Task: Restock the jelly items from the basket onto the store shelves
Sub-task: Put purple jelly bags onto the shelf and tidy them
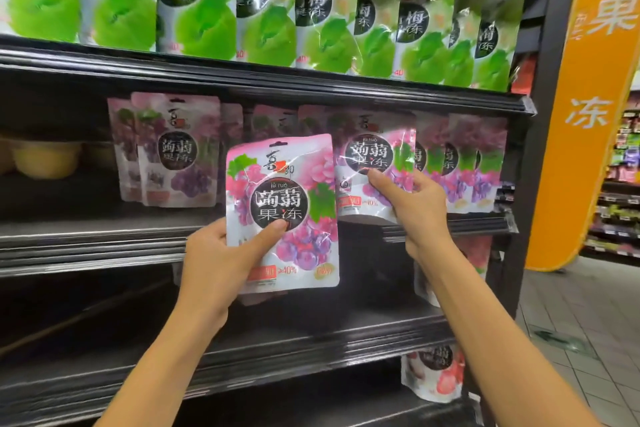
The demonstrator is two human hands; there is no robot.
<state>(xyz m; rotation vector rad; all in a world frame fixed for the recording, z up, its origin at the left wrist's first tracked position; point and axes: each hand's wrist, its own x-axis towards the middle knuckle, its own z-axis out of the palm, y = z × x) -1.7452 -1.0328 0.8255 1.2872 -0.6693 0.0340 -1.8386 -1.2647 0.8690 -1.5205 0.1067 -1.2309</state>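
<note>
My left hand (221, 253) grips a pink grape jelly pouch (282, 180) by its lower left side, thumb on the front, holding it upright in front of the middle shelf (90, 229). My right hand (412, 204) holds a second grape jelly pouch (375, 156) at its lower edge, thumb on its face, standing at the shelf's front among other grape pouches (467, 163). More grape pouches (176, 149) stand further left on the same shelf. The basket is out of view.
Green plum jelly pouches (263, 7) fill the upper shelf. Yellow jelly cups (45, 158) sit at the far left of the middle shelf. Peach-coloured pouches (434, 371) stand on a lower shelf at the right. An orange sign (588, 114) borders the aisle at right.
</note>
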